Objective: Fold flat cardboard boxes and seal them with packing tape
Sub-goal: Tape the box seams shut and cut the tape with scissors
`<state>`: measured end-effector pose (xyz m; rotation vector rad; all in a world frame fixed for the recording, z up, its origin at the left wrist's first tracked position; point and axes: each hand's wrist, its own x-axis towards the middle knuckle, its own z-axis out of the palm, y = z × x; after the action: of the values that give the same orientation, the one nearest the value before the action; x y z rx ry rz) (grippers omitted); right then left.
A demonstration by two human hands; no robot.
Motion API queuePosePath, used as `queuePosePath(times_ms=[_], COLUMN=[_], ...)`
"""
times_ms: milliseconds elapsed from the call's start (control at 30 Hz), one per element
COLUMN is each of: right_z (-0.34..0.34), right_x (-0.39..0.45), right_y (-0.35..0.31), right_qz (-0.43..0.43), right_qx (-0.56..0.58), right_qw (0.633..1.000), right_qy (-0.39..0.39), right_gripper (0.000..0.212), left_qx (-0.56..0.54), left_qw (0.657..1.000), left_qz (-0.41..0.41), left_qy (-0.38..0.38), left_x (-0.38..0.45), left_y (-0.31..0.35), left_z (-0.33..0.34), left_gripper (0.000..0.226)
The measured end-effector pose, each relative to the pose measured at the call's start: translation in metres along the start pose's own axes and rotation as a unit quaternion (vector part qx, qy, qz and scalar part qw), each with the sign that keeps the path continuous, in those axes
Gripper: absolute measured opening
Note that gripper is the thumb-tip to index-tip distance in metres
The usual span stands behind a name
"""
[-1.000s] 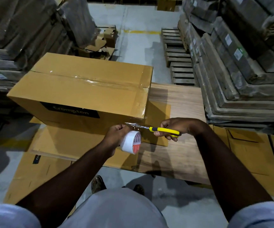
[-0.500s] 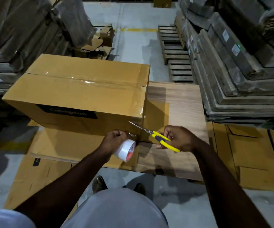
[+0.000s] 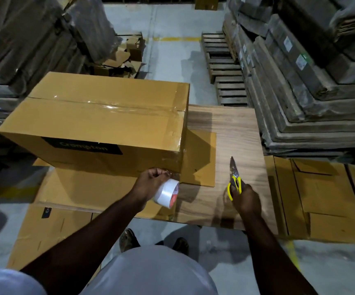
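A person looks down past their own pale shirt and two bare forearms; two shoes [image 3: 127, 241] show on the grey floor below; the left hand [image 3: 151, 184] grips a tape roll [image 3: 166, 193], white with a red-printed core, fingers curled round it and held against the lower near corner of a box [image 3: 100, 122]; the right hand [image 3: 245, 199] grips scissors [image 3: 235, 177] by their yellow handles, the closed blades pointing away, well apart from the roll, over a wooden board [image 3: 236, 135]; the box, brown and folded shut, stands on flat cardboard [image 3: 83, 188] spread on the board, with clear tape [image 3: 112, 106] running along its top seam and down its right end, and a dark label on its near side; more flat cardboard lies to the right of the board [image 3: 325, 199] and on the floor at lower left; farther off, wooden pallets [image 3: 223, 67] lie stacked on the floor, a heap of cardboard scraps [image 3: 121, 62] sits behind the box, and tall wrapped stacks [image 3: 310, 77] stand on both sides
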<state>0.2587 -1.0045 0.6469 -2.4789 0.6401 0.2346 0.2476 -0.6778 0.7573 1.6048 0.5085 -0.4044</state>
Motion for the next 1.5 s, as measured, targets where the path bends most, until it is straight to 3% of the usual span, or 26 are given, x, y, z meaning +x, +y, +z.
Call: queuePosePath(times_ms=[33, 100, 267, 400, 567, 667, 867, 967, 1000, 1067, 1133, 1367, 1500], right_z=[0.000, 0.005, 0.018, 0.021, 0.016, 0.019, -0.009, -0.021, -0.027, -0.039, -0.041, -0.023, -0.056], right_x=[-0.002, -0.003, 0.020, 0.026, 0.020, 0.026, 0.023, 0.017, 0.009, -0.008, -0.021, 0.002, 0.037], right_y=[-0.008, -0.019, -0.031, -0.042, -0.049, -0.046, -0.092, -0.134, -0.153, -0.191, -0.219, -0.225, -0.221], right_qz=[-0.001, -0.025, -0.031, -0.087, -0.133, -0.187, -0.219, -0.315, -0.366, -0.469, -0.547, -0.664, -0.670], right_qx=[0.000, -0.003, -0.133, -0.248, -0.327, -0.442, -0.381, -0.151, -0.044, 0.101, 0.099, 0.004, -0.044], right_qw=[1.000, 0.999, 0.982, 0.948, 0.923, 0.870, 0.898, 0.934, 0.926, 0.872, 0.828, 0.747, 0.741], right_qy=[0.016, 0.026, -0.129, -0.181, -0.151, -0.108, 0.004, 0.070, 0.079, 0.093, 0.072, 0.022, -0.023], right_gripper=[0.043, 0.037, 0.039, 0.039, 0.041, 0.041, 0.023, 0.022, 0.024, 0.033, 0.046, 0.066, 0.086], left_qx=[-0.003, -0.013, -0.049, -0.055, -0.070, -0.070, -0.047, -0.048, -0.045, -0.044, -0.049, -0.054, -0.057], left_qw=[1.000, 1.000, 0.998, 0.997, 0.995, 0.995, 0.995, 0.995, 0.995, 0.994, 0.994, 0.994, 0.993], left_qz=[0.003, 0.009, 0.021, 0.028, 0.035, 0.039, 0.044, 0.044, 0.044, 0.045, 0.040, 0.035, 0.040], left_qy=[0.001, 0.006, 0.030, 0.039, 0.055, 0.062, 0.078, 0.079, 0.083, 0.090, 0.091, 0.090, 0.097], left_x=[0.000, -0.001, -0.004, -0.004, -0.007, -0.010, -0.010, -0.009, -0.009, -0.009, -0.008, -0.011, -0.015], left_y=[0.000, 0.000, -0.001, -0.004, 0.000, 0.002, 0.004, 0.001, 0.001, 0.000, 0.001, 0.006, 0.006], left_z=[0.000, -0.002, -0.014, -0.024, -0.033, -0.036, -0.035, -0.038, -0.039, -0.038, -0.038, -0.046, -0.051], left_gripper=[0.013, 0.010, 0.008, 0.008, 0.009, 0.012, 0.016, 0.017, 0.017, 0.017, 0.016, 0.017, 0.019])
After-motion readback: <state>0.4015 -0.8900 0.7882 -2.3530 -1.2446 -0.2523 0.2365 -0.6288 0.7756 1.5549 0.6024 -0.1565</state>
